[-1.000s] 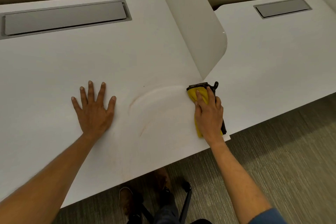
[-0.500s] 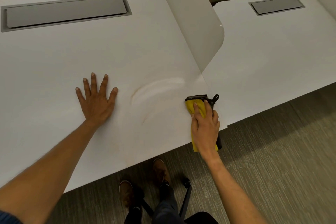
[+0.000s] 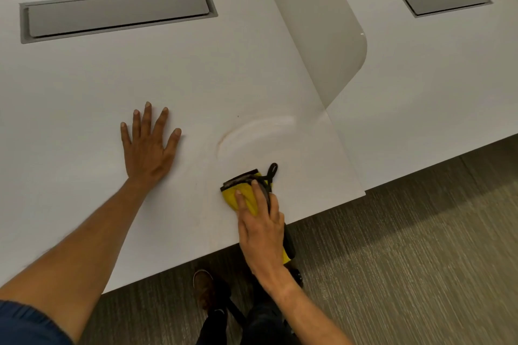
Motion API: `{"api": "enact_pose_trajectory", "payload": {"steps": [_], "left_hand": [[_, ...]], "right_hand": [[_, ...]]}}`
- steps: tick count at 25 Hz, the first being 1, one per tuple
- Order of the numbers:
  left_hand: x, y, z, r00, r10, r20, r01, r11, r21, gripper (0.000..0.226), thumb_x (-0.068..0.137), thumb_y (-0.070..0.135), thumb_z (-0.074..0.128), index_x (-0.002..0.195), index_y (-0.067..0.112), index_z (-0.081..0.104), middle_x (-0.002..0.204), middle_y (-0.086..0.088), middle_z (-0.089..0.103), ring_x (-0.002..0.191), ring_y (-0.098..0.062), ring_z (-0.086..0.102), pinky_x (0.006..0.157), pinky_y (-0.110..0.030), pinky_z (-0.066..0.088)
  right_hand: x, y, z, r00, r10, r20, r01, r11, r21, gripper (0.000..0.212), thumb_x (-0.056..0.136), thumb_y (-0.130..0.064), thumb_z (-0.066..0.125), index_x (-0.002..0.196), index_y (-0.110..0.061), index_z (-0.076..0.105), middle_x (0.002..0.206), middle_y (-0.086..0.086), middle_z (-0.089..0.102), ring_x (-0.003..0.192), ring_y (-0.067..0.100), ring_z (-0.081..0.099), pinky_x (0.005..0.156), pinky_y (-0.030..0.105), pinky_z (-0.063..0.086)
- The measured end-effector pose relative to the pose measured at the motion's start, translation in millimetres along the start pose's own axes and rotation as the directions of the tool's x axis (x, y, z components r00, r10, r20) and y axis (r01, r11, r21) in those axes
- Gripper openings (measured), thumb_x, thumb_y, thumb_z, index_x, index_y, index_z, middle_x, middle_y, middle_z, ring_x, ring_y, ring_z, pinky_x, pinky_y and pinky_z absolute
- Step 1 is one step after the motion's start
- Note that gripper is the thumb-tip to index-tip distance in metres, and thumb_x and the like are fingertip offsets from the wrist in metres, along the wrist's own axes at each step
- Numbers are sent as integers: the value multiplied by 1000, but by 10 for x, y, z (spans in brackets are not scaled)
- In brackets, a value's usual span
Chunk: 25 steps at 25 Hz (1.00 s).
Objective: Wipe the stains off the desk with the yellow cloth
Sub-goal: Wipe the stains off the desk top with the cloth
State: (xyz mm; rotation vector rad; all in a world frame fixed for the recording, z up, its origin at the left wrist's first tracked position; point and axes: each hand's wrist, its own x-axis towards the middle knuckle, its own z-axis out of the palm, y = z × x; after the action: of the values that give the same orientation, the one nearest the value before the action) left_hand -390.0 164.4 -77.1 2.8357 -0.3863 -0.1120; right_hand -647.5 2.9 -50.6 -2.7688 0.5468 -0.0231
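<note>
The white desk (image 3: pixel 140 70) carries a faint brownish curved stain (image 3: pixel 252 127) near its right end. A folded yellow cloth (image 3: pixel 238 194) with a dark trim and a black loop lies just in front of the stain, close to the desk's front edge. My right hand (image 3: pixel 260 230) presses flat on the cloth, its palm over the edge, and the cloth's rear end hangs off the desk. To the left of the stain my left hand (image 3: pixel 148 148) lies flat on the desk, fingers spread, holding nothing.
A grey cable hatch (image 3: pixel 117 12) is set into the back of the desk. An upright white divider (image 3: pixel 316 36) separates it from a neighbouring desk (image 3: pixel 420 78) with its own hatch (image 3: pixel 445 0). Below are carpet (image 3: pixel 406 274), my shoes and a chair base.
My right hand has slid the cloth from beside the divider toward me and to the left, to the front edge below the stain. My left hand has stayed flat in place.
</note>
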Motion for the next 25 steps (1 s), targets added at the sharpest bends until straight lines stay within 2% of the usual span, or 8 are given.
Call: {"api": "enact_pose_trajectory", "payload": {"steps": [6,9,13,19,25], "left_hand": [[0,-18,11,997,6,-71,-9,999,-38,63,104,60,17,161,35,16,173,1,7,159,-24,3,128,-50,-2],[5,-32,11,995,-10,-96,3,997,-79,61,105,57,17,161,34,17,172,1,9,159,-22,4,128,-49,-2],[1,-34,18,994,-18,-109,7,995,-100,61,105,56,17,161,32,19,172,1,11,159,-21,6,128,-48,-2],[-2,-35,11,992,-28,-121,14,993,-115,60,106,54,19,161,32,20,172,1,12,159,-22,7,128,-49,-2],[2,-38,21,991,-39,-127,23,992,-120,59,105,52,19,161,33,19,172,2,12,159,-22,8,128,-50,-2]], "right_hand": [[193,-325,84,991,-123,60,127,990,-65,62,87,-25,70,144,-32,47,159,4,36,133,38,49,87,40,54],[317,-395,143,984,-171,57,174,983,-54,63,86,-21,69,144,-31,46,159,5,36,132,39,49,88,40,53],[489,-440,188,972,-229,58,232,971,-60,66,85,-16,66,146,-28,42,160,6,33,134,42,45,100,45,48],[768,-509,194,960,-271,67,276,958,-76,63,89,-17,61,147,-27,39,162,7,29,138,45,40,109,50,40],[1090,-530,175,952,-300,53,303,950,-73,54,96,-17,52,148,-25,39,164,8,26,148,46,23,120,52,25]]}}
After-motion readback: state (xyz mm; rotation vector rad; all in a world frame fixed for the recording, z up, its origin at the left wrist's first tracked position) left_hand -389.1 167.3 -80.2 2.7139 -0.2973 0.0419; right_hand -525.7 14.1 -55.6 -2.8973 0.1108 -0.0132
